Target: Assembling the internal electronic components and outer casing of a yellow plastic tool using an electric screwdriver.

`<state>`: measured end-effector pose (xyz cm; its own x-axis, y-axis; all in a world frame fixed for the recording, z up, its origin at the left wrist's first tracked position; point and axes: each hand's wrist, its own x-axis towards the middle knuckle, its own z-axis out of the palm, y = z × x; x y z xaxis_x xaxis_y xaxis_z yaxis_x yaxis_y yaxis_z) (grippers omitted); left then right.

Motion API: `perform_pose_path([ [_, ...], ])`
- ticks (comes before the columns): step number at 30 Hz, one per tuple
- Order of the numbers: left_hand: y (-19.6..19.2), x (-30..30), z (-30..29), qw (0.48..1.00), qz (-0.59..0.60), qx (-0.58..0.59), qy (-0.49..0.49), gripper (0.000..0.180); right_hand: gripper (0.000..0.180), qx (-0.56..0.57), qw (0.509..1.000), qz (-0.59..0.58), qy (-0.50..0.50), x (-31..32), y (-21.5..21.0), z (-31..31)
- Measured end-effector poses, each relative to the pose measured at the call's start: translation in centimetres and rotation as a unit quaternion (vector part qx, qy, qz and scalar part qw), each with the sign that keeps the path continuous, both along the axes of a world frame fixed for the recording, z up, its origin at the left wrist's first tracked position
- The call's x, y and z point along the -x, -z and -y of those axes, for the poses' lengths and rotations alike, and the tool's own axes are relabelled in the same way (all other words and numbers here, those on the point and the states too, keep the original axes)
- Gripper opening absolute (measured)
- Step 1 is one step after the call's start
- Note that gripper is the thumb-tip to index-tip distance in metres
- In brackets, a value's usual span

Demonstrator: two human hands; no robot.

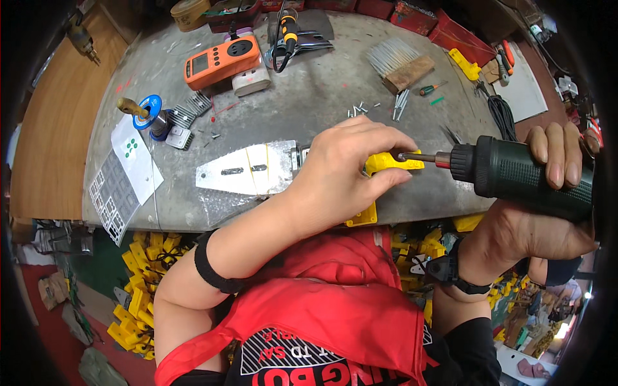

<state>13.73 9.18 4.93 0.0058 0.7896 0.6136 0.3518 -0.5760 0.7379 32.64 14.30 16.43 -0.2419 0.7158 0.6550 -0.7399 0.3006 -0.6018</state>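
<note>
Left hand point(335, 174) fingers pinch yellow part point(386, 161) at tabletop's near edge; right hand point(547, 193) fingers clamp drill point(515, 170), bit pointing left into it.

Even, bright overhead light falls on the grey bench point(322, 96), shadows soft. Fisheye bends edges; corners go black. Centre is sharp, rim slightly blurred.

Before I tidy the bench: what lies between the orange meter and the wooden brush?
In the head view, a black-and-yellow power tool with its cable lies between the orange meter and brush.
</note>
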Motion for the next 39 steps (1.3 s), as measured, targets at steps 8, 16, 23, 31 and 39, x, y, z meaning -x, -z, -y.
perform_pose_path([
  [8, 0.0, 0.4, 0.2, 0.995, -0.076, -0.008, -0.058, 0.018, 0.050, -0.011, 0.999, 0.020, -0.030, -1.3, 0.2, -1.1],
  [16, -0.2, 0.2, 0.3, 0.980, -0.155, -0.069, -0.106, 0.029, 0.052, 0.005, 0.999, 0.026, -0.020, 0.0, 1.1, -0.8],
  [23, -0.2, 0.2, 0.1, 0.969, -0.188, -0.112, -0.115, 0.029, 0.052, 0.020, 0.997, 0.043, -0.061, -0.3, 1.1, -1.3],
  [31, 0.4, 0.6, -0.1, 0.950, -0.238, -0.154, -0.131, 0.032, 0.053, 0.038, 0.996, 0.044, -0.070, -0.3, 2.2, -2.2],
  [39, 0.7, 0.7, -0.3, 0.954, -0.225, -0.156, -0.123, 0.032, 0.049, 0.053, 0.996, 0.035, -0.066, -0.7, 2.5, -2.9],
])
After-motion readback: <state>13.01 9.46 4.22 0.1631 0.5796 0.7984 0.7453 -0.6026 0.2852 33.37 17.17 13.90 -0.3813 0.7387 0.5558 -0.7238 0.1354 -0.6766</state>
